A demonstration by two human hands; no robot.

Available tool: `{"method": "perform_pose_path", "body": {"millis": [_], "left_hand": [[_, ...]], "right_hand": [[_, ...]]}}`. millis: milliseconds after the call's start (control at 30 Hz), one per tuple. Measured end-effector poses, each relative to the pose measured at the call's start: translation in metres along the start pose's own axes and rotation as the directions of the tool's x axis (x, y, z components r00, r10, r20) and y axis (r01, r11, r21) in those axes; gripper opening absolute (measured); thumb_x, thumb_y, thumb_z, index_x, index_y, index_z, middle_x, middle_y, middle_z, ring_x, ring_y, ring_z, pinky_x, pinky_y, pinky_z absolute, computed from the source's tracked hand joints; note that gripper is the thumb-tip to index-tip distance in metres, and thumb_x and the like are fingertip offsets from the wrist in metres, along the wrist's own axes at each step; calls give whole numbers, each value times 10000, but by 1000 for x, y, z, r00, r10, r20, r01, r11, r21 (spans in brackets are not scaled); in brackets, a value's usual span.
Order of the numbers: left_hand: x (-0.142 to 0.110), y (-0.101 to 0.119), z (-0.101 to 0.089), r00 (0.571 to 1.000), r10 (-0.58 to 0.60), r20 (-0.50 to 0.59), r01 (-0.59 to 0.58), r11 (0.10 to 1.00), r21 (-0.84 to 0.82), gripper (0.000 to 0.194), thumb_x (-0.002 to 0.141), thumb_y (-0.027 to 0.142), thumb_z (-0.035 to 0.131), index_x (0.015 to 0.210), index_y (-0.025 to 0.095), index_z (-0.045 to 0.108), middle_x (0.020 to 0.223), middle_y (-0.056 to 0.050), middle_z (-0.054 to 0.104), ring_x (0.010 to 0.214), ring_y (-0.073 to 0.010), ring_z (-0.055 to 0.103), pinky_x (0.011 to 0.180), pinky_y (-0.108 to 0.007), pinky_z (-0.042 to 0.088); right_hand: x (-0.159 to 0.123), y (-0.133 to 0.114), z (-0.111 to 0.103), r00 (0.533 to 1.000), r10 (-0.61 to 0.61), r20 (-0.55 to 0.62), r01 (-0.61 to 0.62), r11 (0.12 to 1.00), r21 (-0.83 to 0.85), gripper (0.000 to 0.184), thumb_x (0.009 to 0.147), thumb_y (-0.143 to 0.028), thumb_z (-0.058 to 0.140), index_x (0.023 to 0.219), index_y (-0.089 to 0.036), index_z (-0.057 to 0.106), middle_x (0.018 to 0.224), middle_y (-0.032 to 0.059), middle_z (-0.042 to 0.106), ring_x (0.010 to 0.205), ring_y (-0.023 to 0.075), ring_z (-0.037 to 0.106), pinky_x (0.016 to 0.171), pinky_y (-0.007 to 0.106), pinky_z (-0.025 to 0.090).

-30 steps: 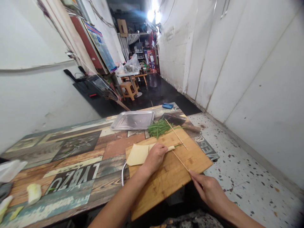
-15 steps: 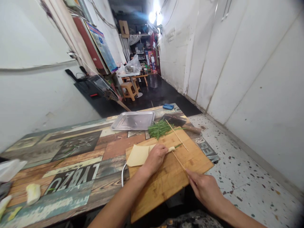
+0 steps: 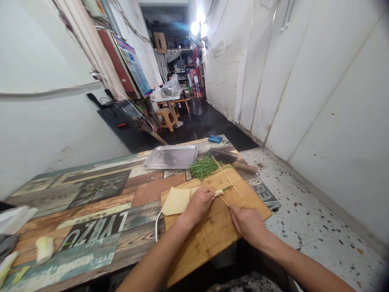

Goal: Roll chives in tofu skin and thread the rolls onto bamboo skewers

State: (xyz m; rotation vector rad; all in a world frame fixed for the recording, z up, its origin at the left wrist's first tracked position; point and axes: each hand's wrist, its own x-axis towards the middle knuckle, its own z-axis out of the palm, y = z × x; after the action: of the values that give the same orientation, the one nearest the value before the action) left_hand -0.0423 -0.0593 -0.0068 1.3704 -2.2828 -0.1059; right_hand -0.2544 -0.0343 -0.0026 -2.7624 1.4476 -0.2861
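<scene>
A pale roll (image 3: 219, 193) is pressed onto the cutting board (image 3: 206, 243) by the left hand (image 3: 202, 201), fingers closed over it. A thin stick (image 3: 224, 200) is gripped in the right hand (image 3: 247, 222), its far end set against the roll; whether it is pierced cannot be told. Greens (image 3: 202, 167) are heaped at the board's far edge.
</scene>
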Motion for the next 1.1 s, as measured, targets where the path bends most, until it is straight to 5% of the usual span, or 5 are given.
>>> {"method": "perform_pose_path", "body": {"millis": [300,633,833,967,1100], "left_hand": [[39,28,6,989,-125,-83,139,972,191,191,916,162,476,814,130,635,822,-92,638,804,-206,558,751,-336,450],[55,40,28,962,-260,-86,270,951,151,155,892,175,541,957,87,650,914,-126,662,883,-244,585,788,-364,472],[-7,35,-13,962,-252,-108,266,954,139,89,886,199,561,904,149,632,909,-93,659,869,-232,591,785,-370,498],[-71,2,-35,872,-242,-426,352,914,202,172,910,286,530,979,183,650,1021,-110,664,943,-242,609,847,-415,509],[-112,-18,-40,816,-358,-455,470,869,159,250,910,347,520,1027,173,657,1026,-118,678,926,-257,629,818,-436,539]], "right_hand": [[22,68,-13,960,-226,-165,212,972,-101,283,854,-122,439,1064,-143,627,650,41,655,555,136,569,490,257,227],[50,105,-18,965,-248,85,258,955,-146,193,948,-242,449,947,-163,625,787,48,646,617,152,557,521,282,229],[65,68,-35,934,-334,-123,324,941,-96,248,962,-265,439,864,-154,638,818,70,620,770,189,559,647,292,341],[96,2,-15,733,-651,-198,668,744,26,219,954,-246,453,927,-163,653,905,67,644,865,182,547,740,289,374],[124,-50,1,605,-790,-100,796,602,67,198,945,-270,490,935,-158,652,953,57,659,905,172,533,786,275,375]]}}
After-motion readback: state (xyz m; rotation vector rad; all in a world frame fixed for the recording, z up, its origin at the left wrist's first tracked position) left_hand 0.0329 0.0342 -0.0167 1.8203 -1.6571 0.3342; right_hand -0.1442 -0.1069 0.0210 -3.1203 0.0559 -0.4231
